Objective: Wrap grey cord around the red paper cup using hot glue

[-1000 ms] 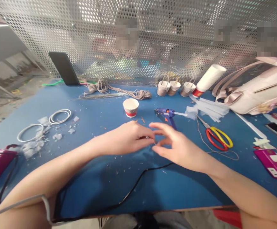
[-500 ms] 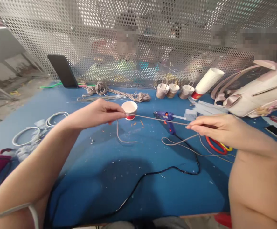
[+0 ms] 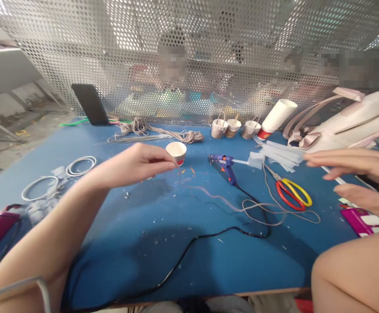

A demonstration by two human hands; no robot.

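My left hand [image 3: 143, 163] is closed in a pinch just in front of a small white-and-red paper cup [image 3: 176, 150]. A thin beige cord [image 3: 222, 199] trails, blurred, from below its fingertips across the table and loops near the scissors. At the far right, my right hand [image 3: 360, 178] is raised with fingers apart and nothing in it. Between the hands lie a purple glue gun [image 3: 226, 167] with a clear glue stick in its back, and scissors [image 3: 292, 193] with red and yellow handles. Some of the cord crosses the glue gun's black cable [image 3: 202, 237].
Cord bundles [image 3: 189, 135], several cord-wrapped cups [image 3: 219, 128] and a leaning stack of paper cups [image 3: 279, 116] line the metal mesh [image 3: 202, 69]. A phone [image 3: 89, 104] stands at back left. White rings [image 3: 81, 165] lie left. A pale bag [image 3: 346, 126] and white strips [image 3: 283, 154] are right.
My right hand has let go of the cord and moved right, its fingers opening. The stretched cord has dropped slack onto the table. My left hand stays by the cup, and the scissors are now uncovered.
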